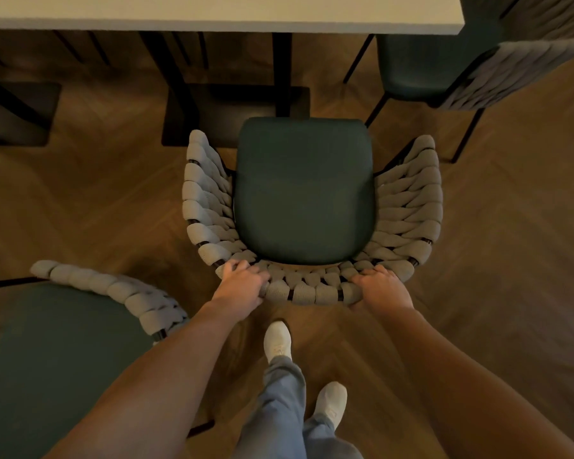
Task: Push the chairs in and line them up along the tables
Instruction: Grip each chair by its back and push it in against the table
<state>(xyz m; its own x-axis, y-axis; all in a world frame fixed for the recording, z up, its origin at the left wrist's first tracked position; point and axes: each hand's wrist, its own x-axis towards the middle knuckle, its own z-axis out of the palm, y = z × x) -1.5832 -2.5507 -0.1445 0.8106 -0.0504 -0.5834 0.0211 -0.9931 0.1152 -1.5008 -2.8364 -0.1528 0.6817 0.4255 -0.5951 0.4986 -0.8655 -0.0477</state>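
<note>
Floor [96, 193]: wood laid in herringbone, dim light.

Counter [212, 14]: pale top running across the upper frame, its near edge well ahead of the middle chair; a dark post and flat base plate [219, 114] stand beneath it.

Middle chair [304, 190]: dark green padded seat, curved back and arms wrapped in thick grey woven cord over a dark frame. It stands squarely facing the counter, front edge of the seat just short of the base plate, not yet under the top. Judged stiff in the frame and of moderate weight; the cord wrap is soft and gives a sure, non-slip hold. Thin legs may catch on the floor joints or knock the base plate if driven in crooked. Best hold: the top rail of the back, one hand to each side, so that it can be steered straight.

Left chair [47, 352]: same pattern, at lower left, turned askew and well back from the counter; awaits attention.

Right chair [444, 71]: same pattern, upper right, seat partly under the counter's end.

Left hand [241, 288]: fingers curled over the back rail at its left curve, gripping the cord.

Right hand [383, 288]: fingers wrapped over the rail at its right curve, likewise gripping.

Shoes [277, 341]: pale, one stepping forward behind the chair.
</note>
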